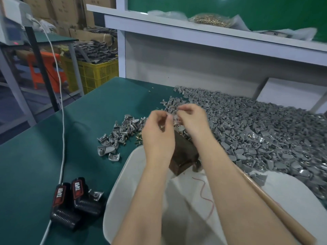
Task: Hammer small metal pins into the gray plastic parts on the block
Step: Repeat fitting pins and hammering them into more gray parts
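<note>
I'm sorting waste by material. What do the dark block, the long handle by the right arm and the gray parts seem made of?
Block: dark brown, dull faces; wood or rusted metal, unclear.
Handle: smooth pale tan shaft, probably wood.
Gray parts: even matte gray, moulded curved shapes, probably plastic.

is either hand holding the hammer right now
No, the wooden hammer handle lies beside the right forearm, while the left hand and right hand are both up over the block.
</note>
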`<state>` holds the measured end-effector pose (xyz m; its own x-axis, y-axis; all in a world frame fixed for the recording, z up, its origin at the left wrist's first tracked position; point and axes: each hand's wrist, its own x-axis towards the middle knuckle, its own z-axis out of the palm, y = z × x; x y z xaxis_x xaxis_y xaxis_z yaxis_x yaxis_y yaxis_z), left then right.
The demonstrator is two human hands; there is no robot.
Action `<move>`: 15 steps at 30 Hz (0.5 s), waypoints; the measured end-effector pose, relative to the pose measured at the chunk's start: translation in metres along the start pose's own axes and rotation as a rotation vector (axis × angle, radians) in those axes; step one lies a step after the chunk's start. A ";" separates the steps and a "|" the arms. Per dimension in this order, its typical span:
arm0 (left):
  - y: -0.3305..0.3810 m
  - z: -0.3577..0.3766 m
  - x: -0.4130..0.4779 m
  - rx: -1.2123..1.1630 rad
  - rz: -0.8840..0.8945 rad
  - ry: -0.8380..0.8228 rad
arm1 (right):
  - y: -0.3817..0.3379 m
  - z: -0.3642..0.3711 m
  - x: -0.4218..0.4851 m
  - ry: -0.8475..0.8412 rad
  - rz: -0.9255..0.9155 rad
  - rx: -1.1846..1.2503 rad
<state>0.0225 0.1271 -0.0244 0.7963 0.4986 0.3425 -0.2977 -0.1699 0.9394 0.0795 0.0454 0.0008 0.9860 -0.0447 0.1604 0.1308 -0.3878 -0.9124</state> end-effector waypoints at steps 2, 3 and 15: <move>-0.009 0.008 -0.005 0.321 0.009 -0.167 | 0.008 -0.027 -0.007 0.045 0.054 0.036; -0.012 0.011 -0.008 0.482 0.029 -0.217 | 0.015 -0.041 -0.013 0.072 0.076 0.048; -0.009 0.014 -0.016 0.635 0.110 -0.444 | 0.042 -0.061 -0.045 0.054 0.075 0.035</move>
<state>0.0199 0.1084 -0.0387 0.9557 0.0869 0.2811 -0.1350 -0.7193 0.6814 0.0345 -0.0254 -0.0220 0.9863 -0.1223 0.1105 0.0614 -0.3496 -0.9349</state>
